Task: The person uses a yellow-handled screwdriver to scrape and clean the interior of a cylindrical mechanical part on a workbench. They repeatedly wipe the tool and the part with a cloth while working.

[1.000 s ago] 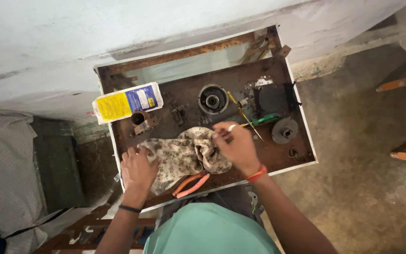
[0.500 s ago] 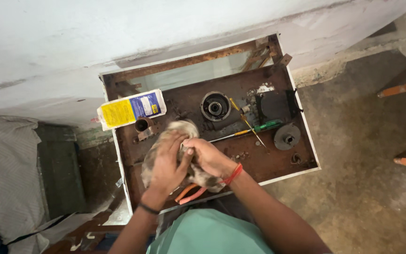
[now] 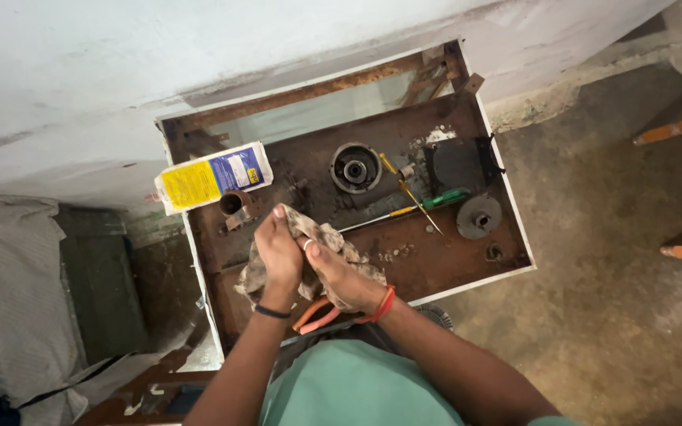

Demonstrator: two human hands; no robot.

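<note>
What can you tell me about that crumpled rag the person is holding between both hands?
The rag is a soft, worn-looking cloth with a mottled brown, tan and cream pattern, and it looks dirty. It is bunched up, not spread flat. The left hand closes over it from the left and the right hand presses in from the right, so much of it is hidden. One loose end hangs out at the lower left. It sits over the front part of the rusty open machine casing, just above orange-handled pliers.

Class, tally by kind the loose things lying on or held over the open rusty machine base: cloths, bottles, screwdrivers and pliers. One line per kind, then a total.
Cloths: 1, the patterned rag held in both hands
Bottles: 1, the yellow-and-blue bottle
Screwdrivers: 2, the yellow-handled screwdriver and the green-handled screwdriver
Pliers: 1, the orange-handled pliers
Total: 5
</note>
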